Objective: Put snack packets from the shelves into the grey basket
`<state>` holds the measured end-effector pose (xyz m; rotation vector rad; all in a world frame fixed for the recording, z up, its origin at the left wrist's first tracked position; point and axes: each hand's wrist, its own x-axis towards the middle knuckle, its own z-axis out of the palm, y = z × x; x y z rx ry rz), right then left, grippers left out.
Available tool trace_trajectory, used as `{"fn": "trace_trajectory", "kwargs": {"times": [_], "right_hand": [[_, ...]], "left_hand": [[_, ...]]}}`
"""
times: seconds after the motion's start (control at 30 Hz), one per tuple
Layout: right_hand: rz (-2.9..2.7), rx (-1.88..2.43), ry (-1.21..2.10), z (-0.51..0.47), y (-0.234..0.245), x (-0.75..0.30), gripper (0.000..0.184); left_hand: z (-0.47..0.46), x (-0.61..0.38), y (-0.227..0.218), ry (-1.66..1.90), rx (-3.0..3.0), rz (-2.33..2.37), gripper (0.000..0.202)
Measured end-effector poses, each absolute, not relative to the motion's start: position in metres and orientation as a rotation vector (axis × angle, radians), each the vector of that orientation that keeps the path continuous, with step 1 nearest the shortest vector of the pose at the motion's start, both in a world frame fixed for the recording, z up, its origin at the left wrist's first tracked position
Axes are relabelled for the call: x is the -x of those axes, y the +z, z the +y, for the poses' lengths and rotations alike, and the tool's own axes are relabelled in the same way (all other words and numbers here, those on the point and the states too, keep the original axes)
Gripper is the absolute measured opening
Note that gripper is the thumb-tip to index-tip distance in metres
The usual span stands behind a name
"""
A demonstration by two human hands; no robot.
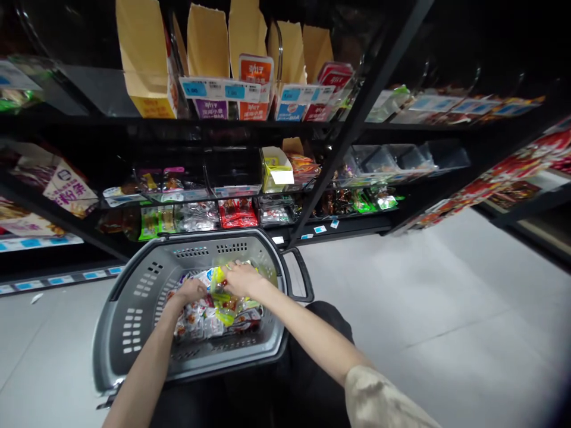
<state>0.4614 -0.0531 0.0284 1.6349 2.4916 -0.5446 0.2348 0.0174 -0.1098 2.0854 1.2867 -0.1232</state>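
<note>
Yellow-green snack packets sit in a clear bundle on top of the pile inside the grey basket, and both your hands are on that bundle. Your right hand lies over its far top edge, fingers curled down onto the plastic; looks like a grasp, but whether the fingers are fully clenched can't be told from here. Your left hand presses on its left edge, fingers bent, touching the white-and-red packets just beside and under the bundle; a firm hold there can't be told either.

Under both grips: more small packets fill the basket floor. Just right of your right hand: the basket's black handle. Beyond the hands, past the basket's far rim: black shelving with red packets, green packs, blue price tags. Well above: tan cartons. Right of the grip: bare grey floor.
</note>
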Motion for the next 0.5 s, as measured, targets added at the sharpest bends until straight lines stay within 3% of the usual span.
{"fn": "trace_trajectory", "kwargs": {"times": [0.1, 0.33, 0.5], "right_hand": [[2.497, -1.674, -0.474, -0.047, 0.027, -0.464, 0.051], [2.445, -1.851, -0.608, -0.03, 0.031, -0.47, 0.031], [2.459, -2.172, -0.697, -0.016, 0.028, -0.477, 0.029]], "left_hand": [[0.023, -0.243, -0.103, -0.025, -2.106, 1.208, 0.024], [0.015, -0.279, -0.06, 0.719, -1.665, 1.01, 0.045], [0.01, -0.272, -0.055, 0.708, -1.343, 0.921, 0.062]]}}
